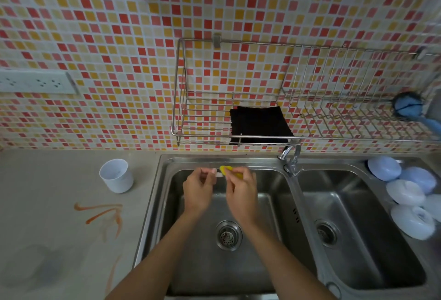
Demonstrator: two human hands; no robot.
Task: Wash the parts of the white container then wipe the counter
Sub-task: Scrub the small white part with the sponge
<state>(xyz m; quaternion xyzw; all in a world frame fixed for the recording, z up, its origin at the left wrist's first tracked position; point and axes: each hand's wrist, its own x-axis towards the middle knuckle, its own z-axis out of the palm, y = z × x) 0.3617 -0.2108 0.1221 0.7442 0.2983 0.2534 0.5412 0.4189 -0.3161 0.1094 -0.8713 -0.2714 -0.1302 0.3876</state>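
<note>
Both my hands are over the far end of the left sink basin point(191, 264). My right hand point(241, 190) grips a yellow sponge point(225, 169) and presses it against a small white part point(218, 174) pinched in the fingers of my left hand point(199, 191). Most of that part is hidden by my fingers. A white cup-shaped container point(117, 178) stands upright on the grey counter point(47, 180) left of the sink. Several white rounded container parts point(405, 192) lie on the sink ledge at the far right.
Orange sauce streaks point(102, 216) smear the counter left of the sink. The faucet point(290, 157) stands between the two basins. A wire rack point(298, 99) on the tiled wall holds a black cloth point(260, 124) and a blue brush point(410, 109). A socket strip point(35, 82) is at left.
</note>
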